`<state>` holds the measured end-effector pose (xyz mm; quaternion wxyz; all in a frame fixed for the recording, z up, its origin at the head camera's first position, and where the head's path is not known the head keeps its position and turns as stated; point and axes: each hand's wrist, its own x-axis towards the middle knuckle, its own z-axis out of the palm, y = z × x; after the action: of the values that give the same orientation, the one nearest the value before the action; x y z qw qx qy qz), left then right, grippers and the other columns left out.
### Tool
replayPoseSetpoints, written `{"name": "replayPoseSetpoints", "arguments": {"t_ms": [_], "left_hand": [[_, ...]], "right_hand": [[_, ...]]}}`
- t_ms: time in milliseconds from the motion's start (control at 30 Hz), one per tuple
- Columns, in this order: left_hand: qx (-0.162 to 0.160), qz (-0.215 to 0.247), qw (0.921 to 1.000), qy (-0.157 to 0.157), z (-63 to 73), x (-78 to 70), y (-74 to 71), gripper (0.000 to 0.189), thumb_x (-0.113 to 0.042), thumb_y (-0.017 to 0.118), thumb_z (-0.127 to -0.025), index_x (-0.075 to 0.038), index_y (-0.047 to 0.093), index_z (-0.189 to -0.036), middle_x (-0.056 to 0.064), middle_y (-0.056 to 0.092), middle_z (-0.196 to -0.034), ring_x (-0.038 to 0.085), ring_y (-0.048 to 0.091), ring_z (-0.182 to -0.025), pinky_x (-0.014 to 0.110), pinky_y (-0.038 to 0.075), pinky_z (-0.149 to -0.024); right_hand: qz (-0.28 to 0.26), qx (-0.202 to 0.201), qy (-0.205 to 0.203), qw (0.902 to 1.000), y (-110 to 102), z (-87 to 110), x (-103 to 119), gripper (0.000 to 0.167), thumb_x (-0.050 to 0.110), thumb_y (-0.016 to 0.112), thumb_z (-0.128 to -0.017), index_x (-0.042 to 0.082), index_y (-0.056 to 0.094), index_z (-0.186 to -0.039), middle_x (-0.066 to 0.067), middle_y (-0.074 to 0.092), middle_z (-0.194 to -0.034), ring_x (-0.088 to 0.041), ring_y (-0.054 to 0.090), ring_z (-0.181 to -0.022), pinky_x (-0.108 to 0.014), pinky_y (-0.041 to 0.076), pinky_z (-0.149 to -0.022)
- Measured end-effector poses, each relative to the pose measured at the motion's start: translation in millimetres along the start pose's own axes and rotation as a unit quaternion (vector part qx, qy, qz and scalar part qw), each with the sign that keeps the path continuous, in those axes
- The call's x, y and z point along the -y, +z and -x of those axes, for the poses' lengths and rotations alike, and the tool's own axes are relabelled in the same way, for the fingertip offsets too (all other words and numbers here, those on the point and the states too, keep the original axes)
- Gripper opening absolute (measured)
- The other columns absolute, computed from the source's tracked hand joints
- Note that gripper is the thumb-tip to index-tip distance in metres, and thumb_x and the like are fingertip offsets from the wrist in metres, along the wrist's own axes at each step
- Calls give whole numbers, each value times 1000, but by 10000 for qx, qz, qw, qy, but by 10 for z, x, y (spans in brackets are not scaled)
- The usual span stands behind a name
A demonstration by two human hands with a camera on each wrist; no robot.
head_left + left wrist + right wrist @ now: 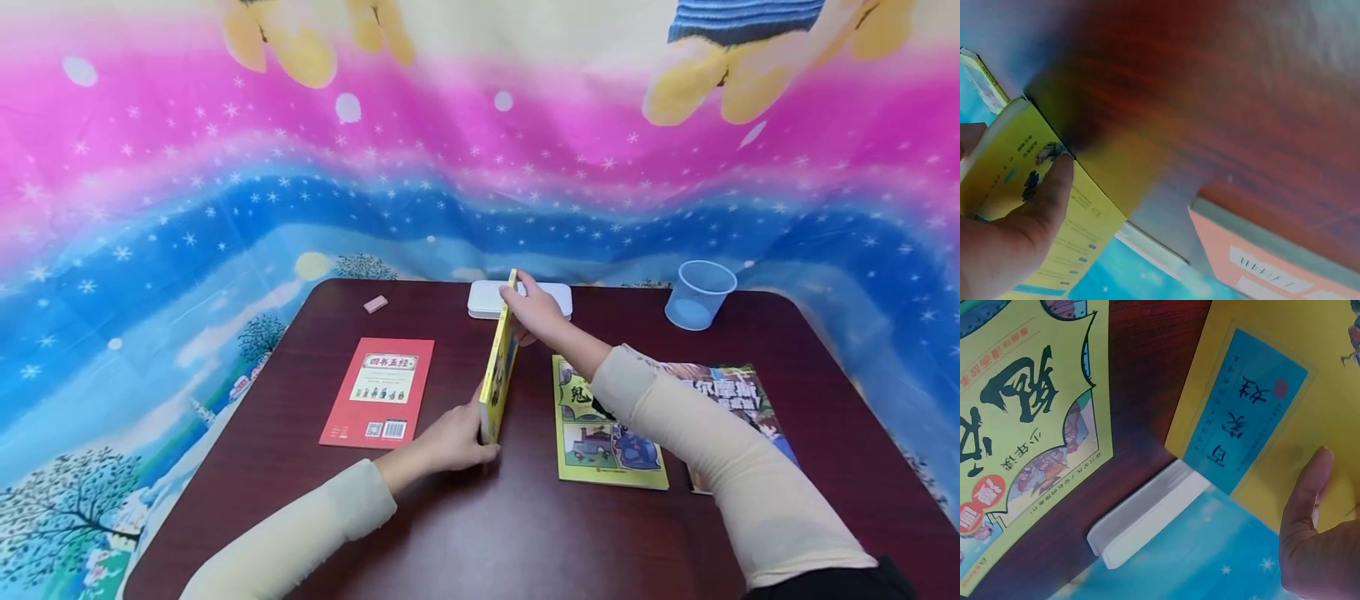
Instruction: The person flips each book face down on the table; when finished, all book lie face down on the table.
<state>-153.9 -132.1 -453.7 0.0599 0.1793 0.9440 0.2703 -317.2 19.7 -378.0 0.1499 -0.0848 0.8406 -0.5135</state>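
Observation:
A yellow book (498, 375) is held upright on its edge at the middle of the table, nearly edge-on in the head view. My left hand (450, 437) grips its near end, with the thumb (1041, 212) across the cover in the left wrist view. At the far upper corner, my right hand (534, 310) holds the same book. The right wrist view shows a blue title label (1247, 412) on its yellow cover and my right thumb lying against that side. The fingers behind the book are mostly hidden.
To the left lies a red book (378, 425), with a pink eraser (375, 304) beyond it. A yellow-green comic book (607, 475) and another illustrated book (738, 379) lie under my right forearm. Behind stand a white case (557, 293) and a light-blue cup (693, 308).

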Motion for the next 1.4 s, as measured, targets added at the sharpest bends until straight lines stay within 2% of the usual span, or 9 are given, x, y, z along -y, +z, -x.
{"name": "replayPoseSetpoints", "arguments": {"t_ms": [200,300,433,533,600,867,1067,1233,1400], "left_hand": [[474,-604,9971,-12,-37,-71,-8,95,-27,63,-81,-4,3,-150,4,66,-91,10,58,-73,30,49,-64],[603,-728,9955,-106,-35,-89,-14,93,-27,61,-82,-2,3,-150,9,65,-109,11,60,-84,31,49,-67],[754,-746,9940,-260,-28,-81,-72,91,-23,61,-83,-2,3,-151,17,40,-144,19,53,-115,37,48,-86],[1007,-671,9914,-502,1,-58,-139,91,-23,61,-85,-6,1,-151,16,22,-154,22,44,-127,40,42,-96],[1131,-675,9892,-642,20,-44,-169,92,-25,62,-85,-9,1,-152,15,18,-155,23,45,-126,40,43,-93],[1096,-1323,9826,-708,52,76,-209,93,-29,70,-80,-15,13,-152,20,30,-150,24,59,-100,30,43,-66],[1238,-1851,9720,-756,33,122,-269,94,-31,74,-76,-15,21,-151,21,37,-146,26,58,-98,31,43,-65],[1156,-2389,9619,-655,30,142,-310,93,-34,78,-72,-15,30,-149,20,47,-137,24,55,-84,33,43,-66],[1030,-2707,9560,-474,51,180,-299,88,-36,80,-70,-16,39,-145,20,54,-130,26,56,-96,36,47,-75]], "right_hand": [[-347,92,-12,9994,-147,45,-63,65,46,49,-91,37,21,-149,-27,64,-84,-29,64,-55,-48,55,-63],[-475,162,7,9987,-210,69,-108,64,44,49,-91,37,22,-149,-26,65,-83,-28,65,-56,-50,55,-65],[-532,95,50,9985,-260,79,-163,64,38,49,-89,33,26,-149,-19,65,-74,-25,65,-55,-47,55,-63],[-511,127,85,9986,-269,43,-232,60,33,48,-88,28,33,-147,-16,64,-73,-23,65,-55,-47,55,-64],[-486,250,103,9985,-284,21,-300,53,31,48,-90,22,41,-142,-15,65,-77,-22,64,-55,-46,56,-64],[-383,689,484,9957,-277,-15,-477,36,24,45,-95,6,52,-125,-14,69,-87,-17,60,-51,-47,55,-70],[-75,970,735,9925,-241,-88,-582,37,21,45,-93,0,53,-123,-15,70,-84,-17,60,-49,-37,53,-59],[114,1151,966,9886,-199,-112,-682,36,20,44,-93,-3,59,-117,-16,71,-82,-17,62,-50,-32,52,-55],[249,1200,1249,9846,-134,-123,-764,32,18,46,-93,-6,64,-107,-16,69,-74,-17,63,-49,-33,55,-57]]}}
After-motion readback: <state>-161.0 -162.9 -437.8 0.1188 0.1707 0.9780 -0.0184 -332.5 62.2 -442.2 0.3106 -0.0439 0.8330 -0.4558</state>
